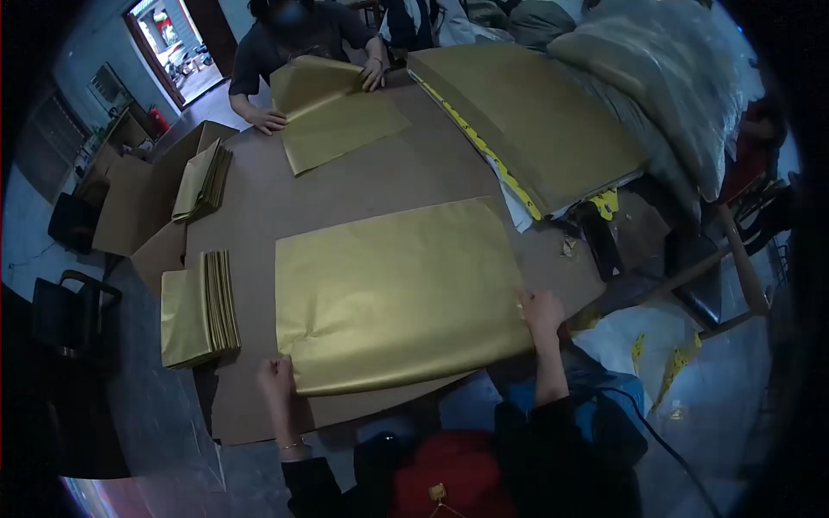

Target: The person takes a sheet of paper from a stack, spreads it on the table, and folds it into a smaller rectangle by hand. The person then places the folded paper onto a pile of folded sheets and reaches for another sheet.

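Note:
A large gold paper sheet (397, 293) lies in front of me on the brown cardboard-covered table (250, 198). My left hand (278, 384) is closed on the sheet's near left corner. At the right edge, my right hand (541, 315) pinches the same sheet, toward its near corner. The near edge of the sheet curves slightly upward between my hands. Left of it stands a stack of folded gold sheets (200, 311), with a smaller folded stack (203, 181) farther back.
Across the table a person (302, 34) handles another gold sheet (337, 121). A thick pile of gold sheets (527, 121) lies at the back right. An open cardboard box (155, 194) stands left, a wooden chair (738, 259) right, plastic-wrapped bundles (656, 78) behind.

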Demonstrator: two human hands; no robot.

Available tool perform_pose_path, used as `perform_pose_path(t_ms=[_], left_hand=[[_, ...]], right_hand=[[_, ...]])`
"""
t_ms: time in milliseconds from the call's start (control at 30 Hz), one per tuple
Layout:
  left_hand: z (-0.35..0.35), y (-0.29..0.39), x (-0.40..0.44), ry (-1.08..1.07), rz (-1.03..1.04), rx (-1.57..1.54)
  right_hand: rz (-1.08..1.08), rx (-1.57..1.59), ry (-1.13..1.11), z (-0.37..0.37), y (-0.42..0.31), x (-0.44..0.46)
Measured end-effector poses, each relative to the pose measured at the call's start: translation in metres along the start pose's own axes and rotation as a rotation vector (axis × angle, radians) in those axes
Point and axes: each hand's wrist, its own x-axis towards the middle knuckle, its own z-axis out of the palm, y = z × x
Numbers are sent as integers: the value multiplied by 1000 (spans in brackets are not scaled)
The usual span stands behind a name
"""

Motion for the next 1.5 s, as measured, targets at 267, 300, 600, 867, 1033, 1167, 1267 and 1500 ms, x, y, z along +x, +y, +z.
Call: perform_pose_path(t_ms=[267,300,600,867,1033,1167,1267,1500], left_hand=[[3,-21,7,-37,-54,-46],[3,-23,8,-36,-54,-45],[3,-9,2,61,55,127],[4,-6,0,96,64,177],[6,2,-7,50,-1,173],[12,17,-10,294,477,565],[12,21,6,-68,837,494],[27,36,-4,-266,827,437]], right_hand=[[-40,8,26,8,6,2],[-40,8,25,8,6,3],[-32,-23,52,4,1,1],[-44,30,123,1,-3,-3],[-13,-7,6,-5,-5,1],[5,37,27,6,2,1],[62,88,-108,8,5,6],[29,6,-86,1,-1,4]])
